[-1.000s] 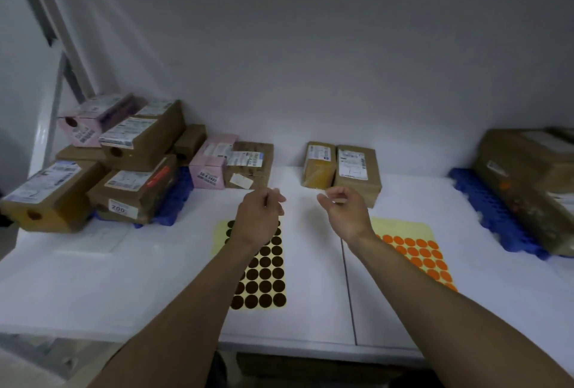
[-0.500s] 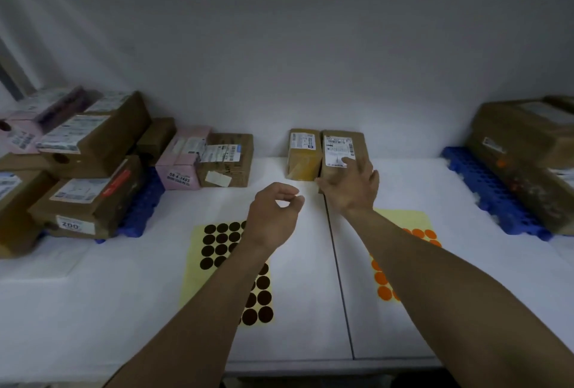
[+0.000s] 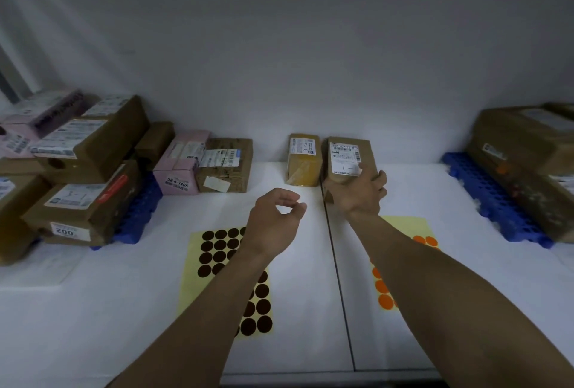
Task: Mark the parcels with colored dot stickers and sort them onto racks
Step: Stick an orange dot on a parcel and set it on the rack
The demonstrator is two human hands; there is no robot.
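My right hand [image 3: 360, 193] grips the near end of a brown parcel [image 3: 346, 156] with a white label, at the back middle of the white table. A smaller yellowish parcel [image 3: 302, 159] stands just left of it. My left hand [image 3: 273, 220] hovers above the table with fingers loosely curled, thumb and forefinger nearly touching; whether a sticker is between them I cannot tell. Under my left arm lies a yellow sheet of dark brown dot stickers [image 3: 217, 251]. A sheet of orange dot stickers [image 3: 385, 294] lies under my right arm.
Stacked brown and pink parcels [image 3: 90, 151] sit on a blue rack [image 3: 139, 210] at the left. A pink parcel [image 3: 180, 167] and a brown one [image 3: 226, 165] stand beside it. Large brown parcels [image 3: 528, 154] rest on another blue rack [image 3: 494, 201] at the right. A seam [image 3: 338, 279] splits the tabletop.
My right hand reached forward from above the table and took hold of the labelled brown parcel, tilting its near end up. My left hand stayed hovering, curled.
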